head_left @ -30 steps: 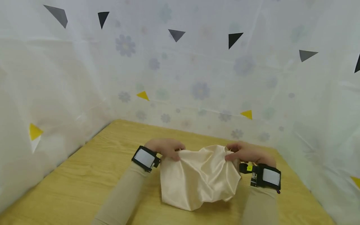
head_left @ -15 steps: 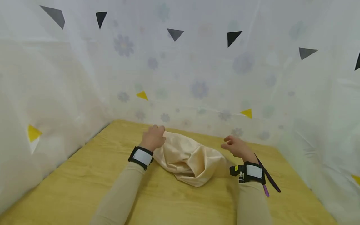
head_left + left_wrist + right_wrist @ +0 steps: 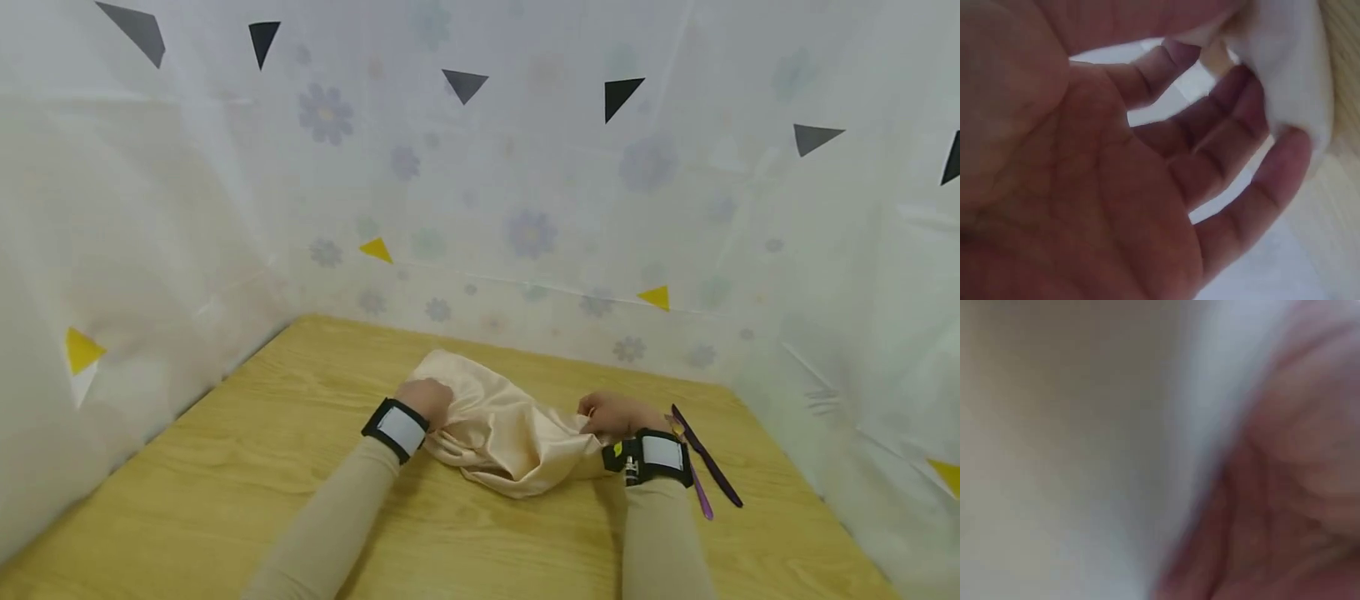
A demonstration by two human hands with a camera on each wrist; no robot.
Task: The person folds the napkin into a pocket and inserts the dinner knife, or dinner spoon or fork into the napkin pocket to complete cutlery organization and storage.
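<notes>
A cream satin cloth [image 3: 501, 427] lies crumpled on the wooden table [image 3: 225, 483], between my two hands. My left hand [image 3: 429, 397] sits at the cloth's left edge. In the left wrist view its curled fingers [image 3: 1235, 119] and thumb pinch a fold of the cloth [image 3: 1285, 69]. My right hand [image 3: 602, 413] is at the cloth's right edge with its fingers curled into the fabric. The right wrist view is a blur of palm and pale cloth. Both wrists wear black bands with white patches.
A purple and black strap [image 3: 707, 462] trails on the table just right of my right wrist. White translucent sheets with flowers and triangles [image 3: 525, 208] wall in the table on the left, back and right. Bare wood lies in front of the cloth.
The cloth, held up and spread a second ago, was laid down toward the back of the table. Both hands then came back and took hold of its left and right edges.
</notes>
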